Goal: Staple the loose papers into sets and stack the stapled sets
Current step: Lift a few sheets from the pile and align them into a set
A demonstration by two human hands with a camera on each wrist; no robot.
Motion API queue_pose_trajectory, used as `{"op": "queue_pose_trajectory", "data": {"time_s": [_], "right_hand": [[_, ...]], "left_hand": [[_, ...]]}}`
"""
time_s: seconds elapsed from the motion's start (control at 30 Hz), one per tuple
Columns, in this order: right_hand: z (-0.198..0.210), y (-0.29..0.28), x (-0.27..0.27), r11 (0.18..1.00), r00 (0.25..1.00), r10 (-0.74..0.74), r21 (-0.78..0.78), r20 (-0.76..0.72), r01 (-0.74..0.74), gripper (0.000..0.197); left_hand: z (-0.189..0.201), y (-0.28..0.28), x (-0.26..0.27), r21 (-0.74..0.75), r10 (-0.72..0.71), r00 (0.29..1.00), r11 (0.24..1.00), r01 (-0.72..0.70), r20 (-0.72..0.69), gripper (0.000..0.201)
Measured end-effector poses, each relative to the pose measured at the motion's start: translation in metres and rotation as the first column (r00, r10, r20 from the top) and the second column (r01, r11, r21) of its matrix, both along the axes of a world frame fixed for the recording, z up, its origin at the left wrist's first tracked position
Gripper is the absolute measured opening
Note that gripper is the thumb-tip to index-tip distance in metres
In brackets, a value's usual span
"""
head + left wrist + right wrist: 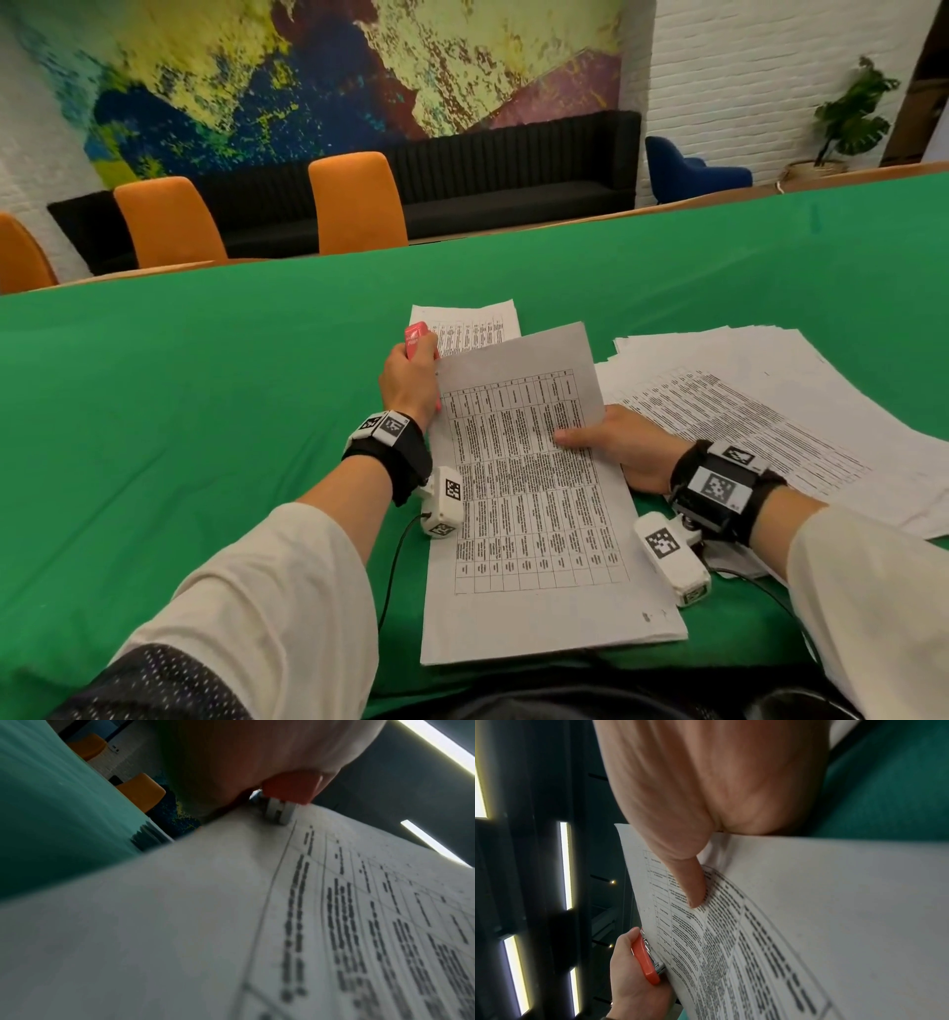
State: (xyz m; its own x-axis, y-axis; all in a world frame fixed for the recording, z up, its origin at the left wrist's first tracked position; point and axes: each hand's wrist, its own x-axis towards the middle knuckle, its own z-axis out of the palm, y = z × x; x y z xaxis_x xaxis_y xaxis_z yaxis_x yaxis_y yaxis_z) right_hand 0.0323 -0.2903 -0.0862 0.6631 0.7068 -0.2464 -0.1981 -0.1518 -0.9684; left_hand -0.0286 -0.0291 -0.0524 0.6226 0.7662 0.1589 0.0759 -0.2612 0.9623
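A green table (205, 385) carries white papers (534, 514) printed with black gridded text. The stapler (417, 336) is red-orange. At twelve o'clock stand orange chairs (357, 203) before a yellow-and-blue speckled mural (257, 77).

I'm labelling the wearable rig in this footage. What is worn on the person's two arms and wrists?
Both arms wear loose off-white sleeves pushed up the forearm. Each wrist carries a black strap with white blocks printed with black-and-white square markers, plus a white camera box beneath. A thin black cable trails from the left one.
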Motion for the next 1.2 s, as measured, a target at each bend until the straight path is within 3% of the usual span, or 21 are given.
{"op": "queue_pose_trajectory", "data": {"time_s": [0.17,0.3,0.4,0.47,0.57,0.63,0.77,0.83,0.93,0.97,1.03,1.1,1.17,1.2], "right_hand": [[-0.001,0.000,0.001,1.000,1.000,0.014,-0.006,0.008,-0.014,0.034],[-0.001,0.000,0.002,1.000,1.000,0.015,-0.004,-0.001,-0.015,0.038],[-0.001,-0.001,0.001,1.000,1.000,0.011,-0.008,-0.002,-0.011,0.037],[-0.001,-0.001,0.002,1.000,1.000,0.004,-0.004,-0.006,-0.004,0.035],[-0.001,-0.002,0.003,1.000,1.000,-0.001,-0.005,-0.010,0.001,0.035],[-0.002,-0.002,0.003,1.000,1.000,0.000,-0.003,-0.015,0.000,0.036],[-0.001,-0.002,0.002,1.000,1.000,-0.005,-0.006,-0.020,0.005,0.044],[-0.002,-0.002,0.002,1.000,0.999,-0.009,-0.006,-0.035,0.009,0.051],[-0.003,-0.003,0.005,1.000,0.998,0.000,0.002,-0.056,0.000,0.053],[-0.004,-0.003,0.005,1.000,0.997,-0.007,0.011,-0.074,0.008,0.051],[0.001,-0.002,0.005,0.999,0.994,-0.032,0.032,-0.101,0.036,0.044],[0.014,0.001,0.004,0.997,0.996,-0.052,0.045,-0.072,0.055,0.040],[0.034,0.006,0.008,0.995,0.998,-0.053,0.085,-0.043,0.057,0.040],[0.045,0.010,0.011,0.992,0.998,-0.037,0.123,-0.042,0.042,0.039]], "left_hand": [[0.003,-0.002,-0.002,-0.050,0.003,1.000,0.999,-0.002,0.010,0.039],[0.011,0.002,-0.006,-0.201,-0.115,0.993,0.974,0.108,-0.025,0.035],[0.029,0.016,-0.016,-0.203,-0.167,0.983,0.968,0.149,-0.073,0.031],[0.044,0.030,-0.032,-0.121,-0.166,0.966,0.982,0.144,-0.200,0.032],[0.050,0.058,-0.063,0.250,-0.043,0.880,0.951,0.181,-0.473,0.041],[0.041,0.077,-0.082,0.370,0.037,0.793,0.897,0.242,-0.609,0.041],[0.008,0.090,-0.108,0.328,0.052,0.590,0.868,0.372,-0.806,0.027],[-0.001,0.086,-0.115,0.355,0.113,0.481,0.819,0.450,-0.870,0.033],[0.000,0.081,-0.120,0.436,0.206,0.459,0.760,0.481,-0.864,0.037],[-0.001,0.084,-0.120,0.466,0.219,0.481,0.739,0.486,-0.849,0.043],[0.006,0.083,-0.123,0.558,0.176,0.688,0.736,0.383,-0.704,0.057],[0.012,0.071,-0.124,0.531,-0.007,0.880,0.795,0.293,-0.475,0.053],[0.014,0.049,-0.123,0.229,-0.257,0.916,0.914,0.334,-0.308,0.047],[0.011,0.038,-0.122,0.062,-0.358,0.894,0.920,0.388,-0.271,0.046]]}}
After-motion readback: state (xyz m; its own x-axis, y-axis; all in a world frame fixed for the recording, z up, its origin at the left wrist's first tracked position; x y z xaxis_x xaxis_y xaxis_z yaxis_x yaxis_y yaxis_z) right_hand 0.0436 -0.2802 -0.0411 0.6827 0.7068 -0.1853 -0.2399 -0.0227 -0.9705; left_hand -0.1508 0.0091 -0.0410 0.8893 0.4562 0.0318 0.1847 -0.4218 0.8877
